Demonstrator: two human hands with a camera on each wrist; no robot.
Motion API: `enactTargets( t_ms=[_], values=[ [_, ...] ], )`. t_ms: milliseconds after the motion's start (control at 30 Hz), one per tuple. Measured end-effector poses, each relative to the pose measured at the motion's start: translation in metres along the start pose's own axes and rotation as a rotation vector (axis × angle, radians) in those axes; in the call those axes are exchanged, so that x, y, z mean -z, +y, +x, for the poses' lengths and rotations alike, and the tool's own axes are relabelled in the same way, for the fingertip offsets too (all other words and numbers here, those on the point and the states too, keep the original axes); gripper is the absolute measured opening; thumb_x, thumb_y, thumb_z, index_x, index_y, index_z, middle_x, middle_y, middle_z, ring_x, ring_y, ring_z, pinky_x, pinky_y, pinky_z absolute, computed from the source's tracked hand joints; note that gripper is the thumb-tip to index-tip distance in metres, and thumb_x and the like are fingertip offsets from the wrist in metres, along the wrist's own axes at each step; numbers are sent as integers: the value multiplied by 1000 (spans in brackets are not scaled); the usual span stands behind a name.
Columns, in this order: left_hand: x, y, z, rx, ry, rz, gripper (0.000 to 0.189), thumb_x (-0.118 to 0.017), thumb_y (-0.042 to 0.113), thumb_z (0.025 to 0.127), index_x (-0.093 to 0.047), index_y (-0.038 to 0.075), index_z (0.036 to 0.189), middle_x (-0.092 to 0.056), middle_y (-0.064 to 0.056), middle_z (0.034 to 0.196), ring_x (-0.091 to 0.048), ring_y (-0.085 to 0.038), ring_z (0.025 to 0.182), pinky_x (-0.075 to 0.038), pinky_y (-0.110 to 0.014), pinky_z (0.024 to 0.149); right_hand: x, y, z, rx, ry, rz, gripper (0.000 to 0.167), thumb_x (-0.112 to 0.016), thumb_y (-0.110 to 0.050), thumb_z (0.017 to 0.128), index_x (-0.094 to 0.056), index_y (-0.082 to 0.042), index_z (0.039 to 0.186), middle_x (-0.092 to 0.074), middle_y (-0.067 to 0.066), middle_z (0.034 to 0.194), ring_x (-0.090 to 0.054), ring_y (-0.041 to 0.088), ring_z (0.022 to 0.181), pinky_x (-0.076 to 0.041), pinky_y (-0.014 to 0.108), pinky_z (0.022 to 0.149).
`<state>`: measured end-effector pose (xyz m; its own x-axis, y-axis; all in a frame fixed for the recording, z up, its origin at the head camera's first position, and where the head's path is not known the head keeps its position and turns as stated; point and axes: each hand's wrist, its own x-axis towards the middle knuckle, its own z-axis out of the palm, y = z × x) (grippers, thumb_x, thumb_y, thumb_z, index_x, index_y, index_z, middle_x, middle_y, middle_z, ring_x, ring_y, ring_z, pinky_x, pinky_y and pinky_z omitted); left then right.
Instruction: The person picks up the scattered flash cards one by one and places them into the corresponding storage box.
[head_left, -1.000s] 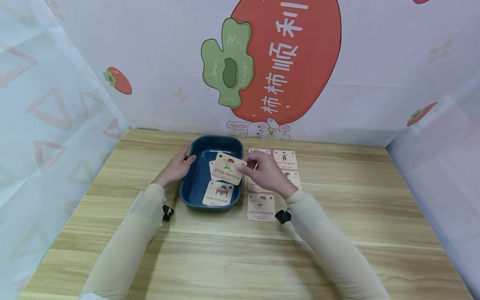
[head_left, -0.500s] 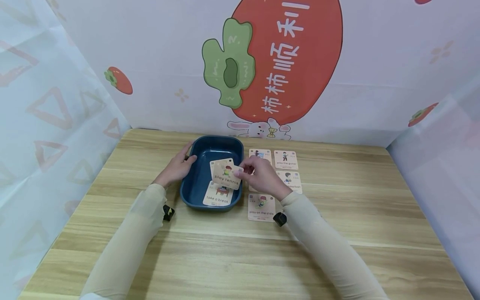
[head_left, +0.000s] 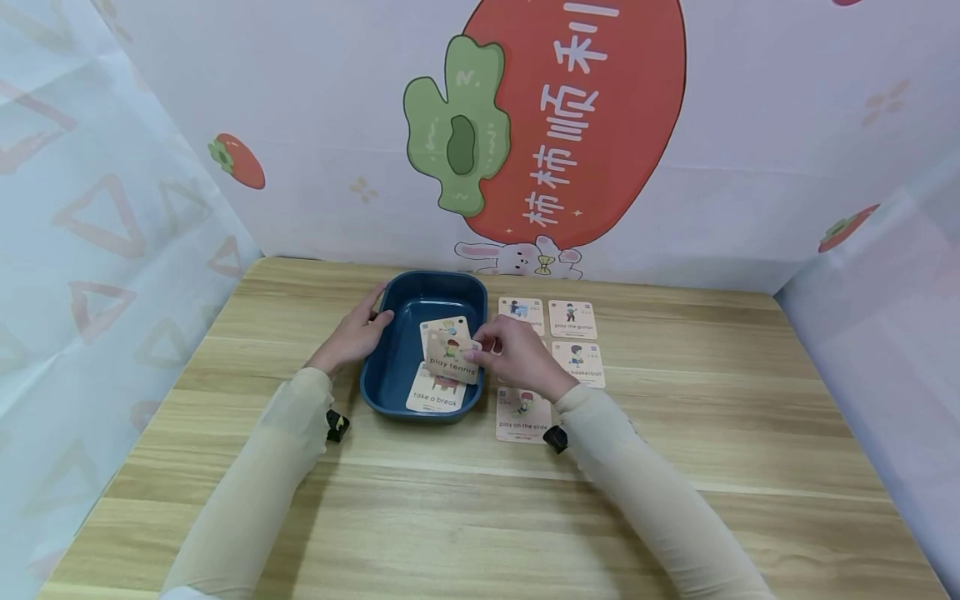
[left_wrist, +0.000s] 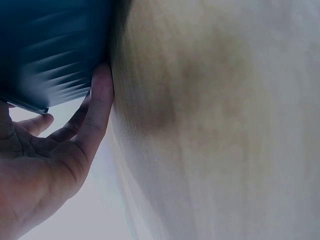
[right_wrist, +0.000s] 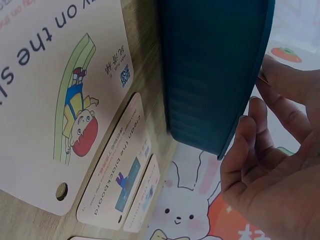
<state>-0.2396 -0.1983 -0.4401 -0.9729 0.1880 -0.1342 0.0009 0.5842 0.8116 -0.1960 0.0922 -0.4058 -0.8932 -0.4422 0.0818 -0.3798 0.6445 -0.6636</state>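
Note:
My left hand (head_left: 352,337) holds the left side of a dark blue plastic bin (head_left: 393,367), thumb over the rim and fingers along the outer wall. In the left wrist view, fingers (left_wrist: 100,92) press that wall near the table. Between right thumb and fingertips, my right hand (head_left: 521,354) pinches the "play tennis" picture card (head_left: 447,364) by its upper right corner, over the bin's right part. Beneath it lie the "take a break" card (head_left: 431,400) and another card (head_left: 444,323), partly covered. The right wrist view shows the right hand (right_wrist: 280,155) at the rim.
Right of the bin, several picture cards lie in rows: "play on the slide" (head_left: 522,414), a basketball card (head_left: 577,362), "play the guitar" (head_left: 572,319) and a piano card (head_left: 521,310). The right wrist view also shows a "clean the blackboard" card (right_wrist: 117,170). Printed cloth (head_left: 315,167) hangs behind the table.
My right hand has moved slightly toward me and lowered the "play tennis" card toward the cards in the bin, tilting it. The left hand and bin have stayed put.

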Motion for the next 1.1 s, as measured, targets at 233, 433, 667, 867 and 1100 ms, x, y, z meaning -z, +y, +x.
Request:
enactTargets(
  t_ms=[233, 433, 667, 867, 1100],
  values=[
    [0, 0, 0, -3, 2, 7, 61, -36, 30, 111, -8, 23, 165, -46, -30, 145, -51, -45, 127, -40, -62, 106, -3, 0, 2, -42, -31, -33, 12, -77, -27, 93, -78, -16, 92, -56, 0, 86, -51, 18, 83, -42, 33, 68],
    [-1, -1, 0, -1, 4, 7, 61, -37, 30, 111, -9, 24, 165, -49, -30, 140, -53, -44, 125, -41, -62, 105, -4, -2, 3, -58, -51, -63, 16, -78, -28, 92, -80, -15, 100, -54, 1, 88, -51, 19, 82, -40, 31, 65],
    [-1, -1, 0, 5, 2, 6, 61, -37, 31, 111, -8, 24, 165, -46, -30, 145, -51, -45, 127, -40, -63, 106, -4, -4, 1, -45, -39, -79, 19, -78, -26, 92, -79, -14, 107, -54, 1, 90, -50, 19, 82, -41, 32, 65],
    [-1, 0, 0, 13, 0, 11, 62, -36, 31, 111, -7, 24, 165, -44, -31, 146, -49, -46, 130, -38, -64, 108, -3, -3, 2, -43, -21, -89, 21, -78, -25, 92, -78, -16, 111, -56, 1, 92, -51, 18, 85, -43, 33, 67],
    [0, 0, 1, 18, 3, 10, 62, -37, 29, 111, -8, 23, 165, -46, -32, 144, -50, -47, 129, -38, -64, 107, -1, -4, 0, -41, -12, -75, 26, -78, -26, 92, -76, -16, 116, -56, 1, 94, -52, 19, 86, -44, 33, 68]
  ],
)
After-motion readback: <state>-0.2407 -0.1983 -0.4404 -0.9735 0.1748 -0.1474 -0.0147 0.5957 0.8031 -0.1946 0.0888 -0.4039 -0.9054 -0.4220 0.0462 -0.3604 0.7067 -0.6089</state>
